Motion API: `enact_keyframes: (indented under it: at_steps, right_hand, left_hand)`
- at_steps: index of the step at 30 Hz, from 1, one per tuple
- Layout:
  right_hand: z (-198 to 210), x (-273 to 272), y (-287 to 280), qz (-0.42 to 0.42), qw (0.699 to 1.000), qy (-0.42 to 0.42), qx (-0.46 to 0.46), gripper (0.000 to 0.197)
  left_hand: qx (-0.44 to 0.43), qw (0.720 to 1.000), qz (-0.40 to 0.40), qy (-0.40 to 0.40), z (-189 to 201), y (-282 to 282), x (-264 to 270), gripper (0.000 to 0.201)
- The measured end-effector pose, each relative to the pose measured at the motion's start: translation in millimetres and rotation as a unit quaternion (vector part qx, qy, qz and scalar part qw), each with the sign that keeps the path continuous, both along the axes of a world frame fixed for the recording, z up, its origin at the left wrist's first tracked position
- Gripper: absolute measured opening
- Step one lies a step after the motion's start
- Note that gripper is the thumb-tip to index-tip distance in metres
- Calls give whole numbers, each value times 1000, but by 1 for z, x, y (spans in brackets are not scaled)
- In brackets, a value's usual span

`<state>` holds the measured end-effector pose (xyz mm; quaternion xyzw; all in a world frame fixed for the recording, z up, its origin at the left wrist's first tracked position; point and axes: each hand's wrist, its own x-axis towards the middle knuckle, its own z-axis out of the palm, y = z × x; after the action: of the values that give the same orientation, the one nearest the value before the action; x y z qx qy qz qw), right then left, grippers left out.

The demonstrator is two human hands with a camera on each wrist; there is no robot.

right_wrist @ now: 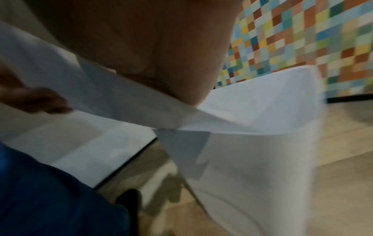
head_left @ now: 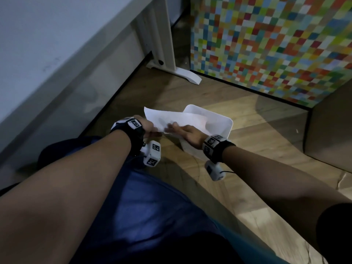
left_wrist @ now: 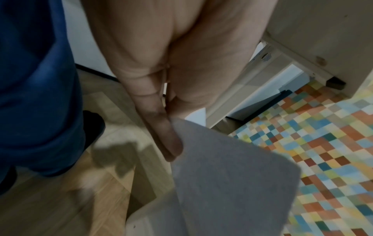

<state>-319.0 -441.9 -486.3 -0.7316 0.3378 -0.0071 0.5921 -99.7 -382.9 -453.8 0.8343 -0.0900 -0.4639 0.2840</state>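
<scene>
A white paper sheet [head_left: 171,117] is held in the air over a white plastic bin [head_left: 229,121] that stands on the wooden floor. My left hand [head_left: 151,129] pinches the sheet's left edge; in the left wrist view its fingers [left_wrist: 163,137] lie along the paper [left_wrist: 232,167]. My right hand [head_left: 174,127] lies on top of the sheet near its middle, fingers pointing left, thumb hidden under it. In the right wrist view the paper [right_wrist: 121,103] crosses below the palm [right_wrist: 151,47], with a folded corner hanging over the bin [right_wrist: 262,159].
A white desk leg and foot [head_left: 181,71] stand behind the bin. A panel of small multicoloured squares [head_left: 266,44] rises at the back right, a cardboard-coloured box [head_left: 329,130] at the right. A pale wall [head_left: 47,63] runs along the left. My blue-clad legs [head_left: 142,206] fill the bottom.
</scene>
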Motion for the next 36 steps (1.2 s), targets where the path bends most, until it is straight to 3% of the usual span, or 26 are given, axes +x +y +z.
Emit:
enact_keyframes:
  at_steps: [3, 7, 10, 12, 13, 15, 18, 21, 24, 26, 29, 31, 33, 36]
  right_hand:
    - [-14, -37, -18, -2, 996, 88, -6, 60]
    - [-10, -48, -31, -3, 966, 236, -106, 88]
    - [13, -23, -12, 19, 978, 144, -148, 78]
    - [20, -4, 6, 58, 990, 49, -116, 72]
    - [14, 2, 10, 74, 992, 26, -96, 73]
    - [-1, 1, 7, 62, 995, 32, -70, 77]
    - [-18, -32, -14, 2, 994, 98, -39, 77]
    - [-27, -55, -36, 5, 978, 203, -47, 78]
    - [-6, -41, -41, -4, 952, 263, -157, 84]
    - [17, -16, -29, 0, 961, 182, -206, 77]
    - [33, 29, 3, 56, 993, -12, -104, 58]
    - [23, 48, 15, 101, 992, -53, -57, 52]
    - [4, 42, 10, 111, 992, -34, -41, 52]
    - [-14, 5, -7, 91, 992, 88, -20, 57]
  left_hand:
    - [-3, 1000, 6, 3, 26, 5, -2, 12]
    - [-5, 1000, 6, 2, 32, 7, -3, 15]
    - [-5, 1000, -8, 14, 27, 9, 4, 16]
    - [13, 1000, -24, 6, 2, 5, 27, 50]
    - [17, 999, -31, -3, -28, 0, 51, 62]
    - [31, 999, -23, -5, -53, -8, 71, 59]
    - [31, 999, -33, -7, 29, 9, 16, 32]
    - [42, 997, -50, -39, 44, 14, 7, 5]
    - [39, 997, -44, -46, 34, 14, 18, 14]
    - [44, 997, -41, -43, 22, 13, 21, 27]
    - [42, 995, -78, -43, 9, 11, 14, 29]
    - [55, 992, -98, -56, 11, 9, 6, 24]
    - [66, 988, -124, -66, 4, 7, 8, 36]
    - [40, 988, -129, -79, -29, 1, 31, 61]
